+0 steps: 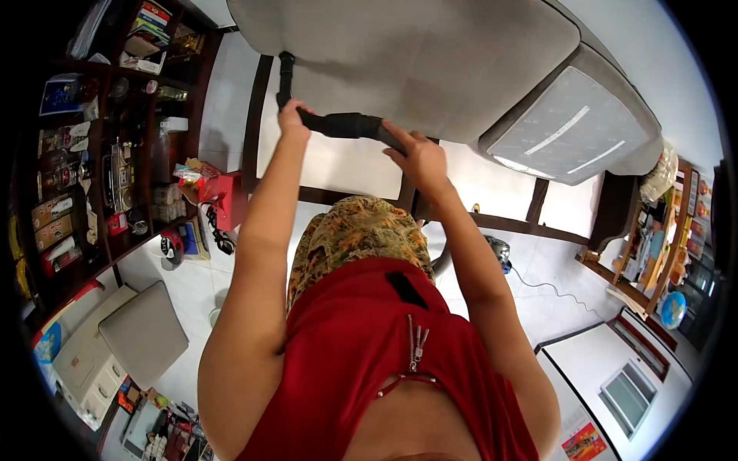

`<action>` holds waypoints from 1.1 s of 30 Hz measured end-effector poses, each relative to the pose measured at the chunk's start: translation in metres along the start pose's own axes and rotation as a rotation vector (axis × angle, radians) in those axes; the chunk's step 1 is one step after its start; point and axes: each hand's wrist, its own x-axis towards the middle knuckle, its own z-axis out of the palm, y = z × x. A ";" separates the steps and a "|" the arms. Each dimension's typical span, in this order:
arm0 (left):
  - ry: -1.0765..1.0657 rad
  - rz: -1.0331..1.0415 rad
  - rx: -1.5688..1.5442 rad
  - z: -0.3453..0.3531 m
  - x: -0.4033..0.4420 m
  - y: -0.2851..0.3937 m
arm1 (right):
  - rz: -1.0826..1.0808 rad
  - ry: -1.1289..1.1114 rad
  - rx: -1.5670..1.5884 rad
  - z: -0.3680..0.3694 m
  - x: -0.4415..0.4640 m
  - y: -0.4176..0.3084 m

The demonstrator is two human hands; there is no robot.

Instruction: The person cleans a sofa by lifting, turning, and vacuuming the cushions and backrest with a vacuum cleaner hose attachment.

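Observation:
A black vacuum cleaner wand [350, 125] runs across above the sofa's pale seat base [350, 88]. My left hand [294, 121] is closed around its bent part, near the narrow end. That end, with its small nozzle [286, 58], reaches up to the edge of a grey sofa cushion [430, 58]. Farther along, my right hand [421, 159] wraps the thicker handle end, its fingers partly hidden behind the hand. A bit of grey hose [443, 262] shows beside my right forearm, mostly hidden by my body.
On the floor at right sits the vacuum cleaner body [498, 250], a cord [557, 290] trailing from it. Another grey cushion [569, 123] leans tilted on the sofa. Dark wooden shelves [108, 154] full of goods stand left, near a red box [226, 201].

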 end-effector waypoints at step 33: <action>0.016 -0.080 0.032 -0.011 0.016 0.036 | -0.025 -0.101 -0.006 0.012 0.028 -0.015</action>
